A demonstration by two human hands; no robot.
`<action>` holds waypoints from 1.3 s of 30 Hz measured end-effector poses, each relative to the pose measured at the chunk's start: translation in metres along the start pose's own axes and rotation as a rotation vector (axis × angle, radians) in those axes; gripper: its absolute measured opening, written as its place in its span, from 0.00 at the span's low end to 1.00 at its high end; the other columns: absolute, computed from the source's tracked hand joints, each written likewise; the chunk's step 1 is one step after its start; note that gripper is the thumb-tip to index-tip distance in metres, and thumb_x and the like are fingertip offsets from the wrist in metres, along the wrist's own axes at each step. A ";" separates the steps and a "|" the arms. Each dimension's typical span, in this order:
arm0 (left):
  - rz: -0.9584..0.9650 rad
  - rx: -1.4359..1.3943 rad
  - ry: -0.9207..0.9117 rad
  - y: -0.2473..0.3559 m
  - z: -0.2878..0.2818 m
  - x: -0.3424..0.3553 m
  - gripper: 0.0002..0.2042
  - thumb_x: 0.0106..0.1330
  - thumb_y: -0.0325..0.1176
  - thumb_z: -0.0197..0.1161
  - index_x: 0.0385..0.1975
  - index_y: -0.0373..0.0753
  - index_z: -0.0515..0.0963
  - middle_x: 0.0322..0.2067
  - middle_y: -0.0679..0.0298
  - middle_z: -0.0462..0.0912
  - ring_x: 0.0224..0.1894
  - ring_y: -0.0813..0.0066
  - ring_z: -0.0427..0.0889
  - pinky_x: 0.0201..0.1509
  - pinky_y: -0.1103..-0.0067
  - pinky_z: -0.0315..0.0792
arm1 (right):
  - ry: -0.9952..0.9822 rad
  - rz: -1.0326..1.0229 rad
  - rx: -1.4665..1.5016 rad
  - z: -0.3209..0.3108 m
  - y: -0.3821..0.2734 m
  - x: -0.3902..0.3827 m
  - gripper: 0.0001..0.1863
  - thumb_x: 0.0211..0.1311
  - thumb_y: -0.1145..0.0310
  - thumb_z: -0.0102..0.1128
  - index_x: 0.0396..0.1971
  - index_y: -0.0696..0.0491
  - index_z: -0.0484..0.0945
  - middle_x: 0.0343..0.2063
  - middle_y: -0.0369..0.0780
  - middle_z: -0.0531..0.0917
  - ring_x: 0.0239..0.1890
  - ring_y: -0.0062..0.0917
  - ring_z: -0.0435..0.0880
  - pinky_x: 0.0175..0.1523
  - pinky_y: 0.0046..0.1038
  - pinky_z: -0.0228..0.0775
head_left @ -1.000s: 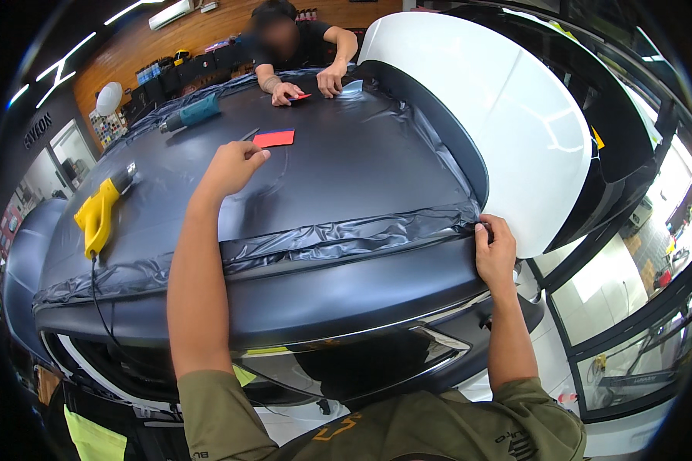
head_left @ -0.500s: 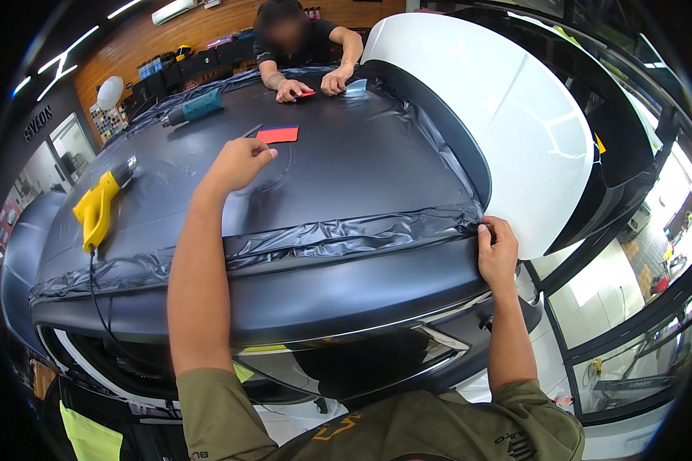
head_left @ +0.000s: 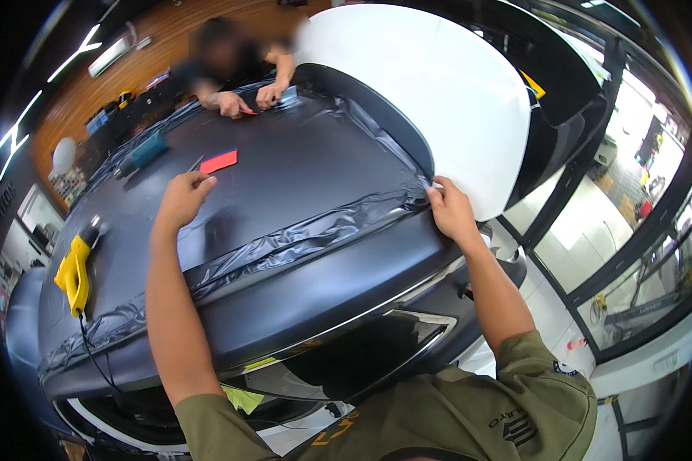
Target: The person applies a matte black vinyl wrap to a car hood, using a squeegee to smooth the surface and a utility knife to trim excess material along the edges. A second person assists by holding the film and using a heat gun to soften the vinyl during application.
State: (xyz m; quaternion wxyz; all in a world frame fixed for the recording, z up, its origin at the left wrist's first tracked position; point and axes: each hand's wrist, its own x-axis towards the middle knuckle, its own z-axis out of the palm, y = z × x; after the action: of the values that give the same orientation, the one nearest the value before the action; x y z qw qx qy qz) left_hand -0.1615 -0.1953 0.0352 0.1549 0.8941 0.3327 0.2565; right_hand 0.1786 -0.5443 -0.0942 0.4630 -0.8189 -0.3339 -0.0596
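Observation:
My left hand (head_left: 183, 200) hovers over the car's dark matte roof (head_left: 277, 161), its fingers curled together. A thin dark sliver (head_left: 196, 164) shows just past these fingers; I cannot tell if it is held or lying there. Close by lies a flat red squeegee (head_left: 218, 162) with a blue edge. At the roof's right rear corner, my right hand (head_left: 451, 209) pinches the edge of the dark wrap film (head_left: 417, 192), thumb against fingers. From that corner the loose film (head_left: 307, 237) runs wrinkled along the near roof edge.
A yellow heat gun (head_left: 74, 273) with a trailing cord and a teal heat gun (head_left: 142, 155) lie on the roof. Across it, a co-worker's hands (head_left: 234, 102) work with a red squeegee. The raised white tailgate (head_left: 446, 100) stands at right.
The view has tilted and swung right, so the roof sits further left in it. My right hand stays at the corner film; my left hand stays near the red squeegee.

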 end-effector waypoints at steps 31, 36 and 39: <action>0.595 0.360 -0.098 0.216 0.153 -0.079 0.22 0.64 0.46 0.65 0.51 0.36 0.77 0.43 0.54 0.78 0.49 0.55 0.78 0.52 0.64 0.73 | -0.621 0.035 -0.549 -0.049 -0.043 0.044 0.35 0.70 0.42 0.51 0.34 0.65 0.84 0.35 0.56 0.85 0.45 0.49 0.84 0.52 0.43 0.74; 0.584 0.336 -0.027 0.217 0.163 -0.078 0.19 0.65 0.44 0.64 0.49 0.38 0.77 0.42 0.55 0.78 0.48 0.57 0.79 0.50 0.64 0.74 | -0.497 -0.032 -0.418 -0.039 -0.008 0.047 0.27 0.70 0.51 0.54 0.27 0.64 0.83 0.27 0.53 0.84 0.32 0.43 0.85 0.41 0.39 0.74; 0.571 0.306 -0.027 0.213 0.167 -0.079 0.15 0.67 0.41 0.62 0.46 0.38 0.79 0.42 0.55 0.79 0.48 0.57 0.80 0.49 0.64 0.74 | -0.586 0.195 0.053 -0.035 -0.008 0.058 0.20 0.69 0.60 0.53 0.20 0.57 0.77 0.18 0.43 0.77 0.18 0.31 0.74 0.27 0.35 0.66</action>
State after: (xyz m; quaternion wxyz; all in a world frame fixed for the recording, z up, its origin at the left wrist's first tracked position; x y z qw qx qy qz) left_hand -0.0092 -0.4218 -0.0350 -0.0552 0.9676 0.1009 0.2247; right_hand 0.2261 -0.5407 -0.0453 0.3717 -0.8171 -0.3743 0.2324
